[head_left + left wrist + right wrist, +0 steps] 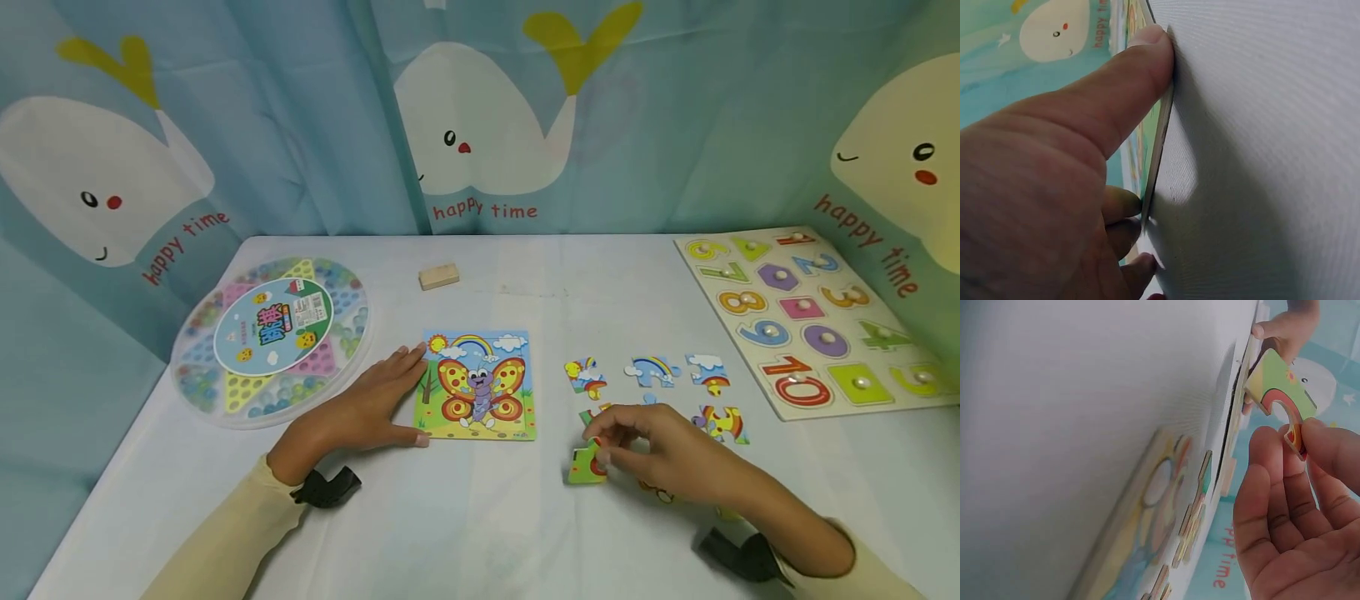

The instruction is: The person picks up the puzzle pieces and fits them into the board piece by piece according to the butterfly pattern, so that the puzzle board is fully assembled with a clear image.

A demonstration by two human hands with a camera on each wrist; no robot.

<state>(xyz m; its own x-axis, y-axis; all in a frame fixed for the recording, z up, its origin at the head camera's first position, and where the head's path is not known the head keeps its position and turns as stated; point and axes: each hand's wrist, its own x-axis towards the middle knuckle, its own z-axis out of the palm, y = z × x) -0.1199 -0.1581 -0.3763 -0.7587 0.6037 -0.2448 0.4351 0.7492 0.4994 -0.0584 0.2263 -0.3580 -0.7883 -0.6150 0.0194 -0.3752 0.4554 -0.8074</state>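
A square butterfly puzzle board [480, 350] lies flat on the table in front of me. My left hand [363, 404] rests along its left edge, thumb near the lower corner and fingers at the upper one; in the left wrist view the thumb [1129, 81] touches the board's rim. To the right of the board, my right hand [667, 458] pinches a green jigsaw piece [1294, 390] with a red curved wing part between thumb and fingers, held above the table. Around that hand lie loose pieces, among them a sun piece [579, 373], a rainbow piece [651, 371] and a yellow wing piece [723, 423]. Some are partly hidden beneath it.
On the left sits a round Chinese checkers set [348, 337] in clear plastic. A small wooden block [438, 277] lies behind the puzzle board. At the back right is a number and shape peg board [765, 346]. A whale-print curtain [675, 125] hangs behind the table.
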